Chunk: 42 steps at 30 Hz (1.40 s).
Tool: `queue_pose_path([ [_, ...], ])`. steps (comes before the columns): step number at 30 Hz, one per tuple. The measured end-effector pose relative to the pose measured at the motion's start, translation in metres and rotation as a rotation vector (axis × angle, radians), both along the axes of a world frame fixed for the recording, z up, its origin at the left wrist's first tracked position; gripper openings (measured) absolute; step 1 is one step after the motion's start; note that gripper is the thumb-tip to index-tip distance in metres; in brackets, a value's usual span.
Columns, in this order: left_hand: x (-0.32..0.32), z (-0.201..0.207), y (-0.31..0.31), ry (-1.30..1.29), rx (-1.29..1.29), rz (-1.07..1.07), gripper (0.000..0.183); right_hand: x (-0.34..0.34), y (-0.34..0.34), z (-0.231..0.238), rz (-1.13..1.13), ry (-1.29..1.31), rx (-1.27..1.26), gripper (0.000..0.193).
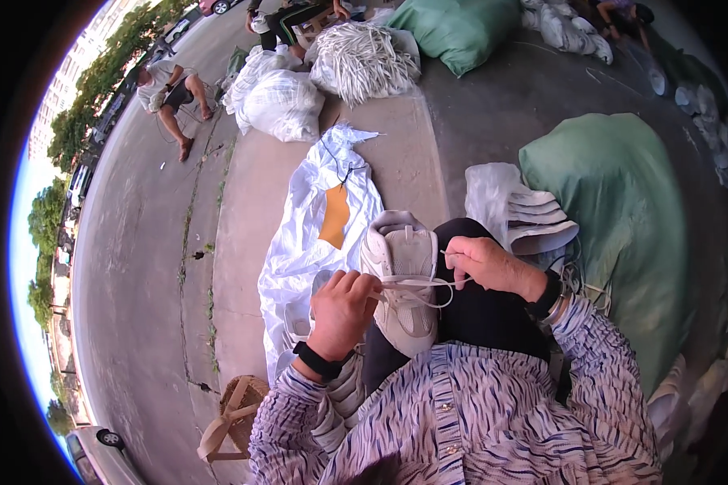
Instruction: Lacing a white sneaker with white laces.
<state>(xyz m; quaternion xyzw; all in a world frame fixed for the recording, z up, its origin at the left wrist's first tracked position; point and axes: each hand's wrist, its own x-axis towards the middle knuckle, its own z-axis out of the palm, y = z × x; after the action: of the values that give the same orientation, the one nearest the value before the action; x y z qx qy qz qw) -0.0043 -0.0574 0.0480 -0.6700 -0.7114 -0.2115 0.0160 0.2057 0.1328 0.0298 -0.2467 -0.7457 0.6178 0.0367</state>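
Note:
A pale beige-white sneaker (411, 319) rests on my lap, its toe pointing toward me and its opening away. My left hand (340, 311) is closed on the left side of the white shoelace (416, 283), at the shoe's edge. My right hand (493, 267), out to the right over my dark trouser leg, pinches the lace between thumb and fingers. Between both hands the lace runs across the tongue, with a loose loop hanging on the right. Other pale shoes (348, 396) lie beside my left forearm, partly hidden by it.
A large green sack (623, 210) stands at my right, with stacked pale shoe parts (542, 218) against it. Ahead on the left lies a white plastic sack (299, 218) with an orange-yellow piece (335, 217). A wooden stool (239, 416) is near left. Stuffed sacks (279, 105) and seated people are farther off.

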Motion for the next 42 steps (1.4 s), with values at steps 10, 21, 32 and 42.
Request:
queue_pose_path([
  [10, 0.017, -0.048, 0.007, -0.399, 0.162, 0.128, 0.027, 0.062, 0.057, -0.039, -0.576, 0.170, -0.440, 0.011],
  [21, 0.010, -0.070, -0.019, -0.701, -0.056, 0.285, 0.021, 0.039, -0.010, -0.002, -0.239, 0.235, 0.174, 0.018],
  [32, -0.051, -0.002, 0.007, -1.783, 0.334, 0.280, 0.008, 0.005, -0.030, -0.002, -0.128, 0.164, -0.285, 0.027],
  [42, -0.104, -0.004, -0.013, -1.654, 0.344, 0.405, 0.008, 0.018, -0.029, -0.002, 0.058, 0.127, 0.463, 0.017],
])
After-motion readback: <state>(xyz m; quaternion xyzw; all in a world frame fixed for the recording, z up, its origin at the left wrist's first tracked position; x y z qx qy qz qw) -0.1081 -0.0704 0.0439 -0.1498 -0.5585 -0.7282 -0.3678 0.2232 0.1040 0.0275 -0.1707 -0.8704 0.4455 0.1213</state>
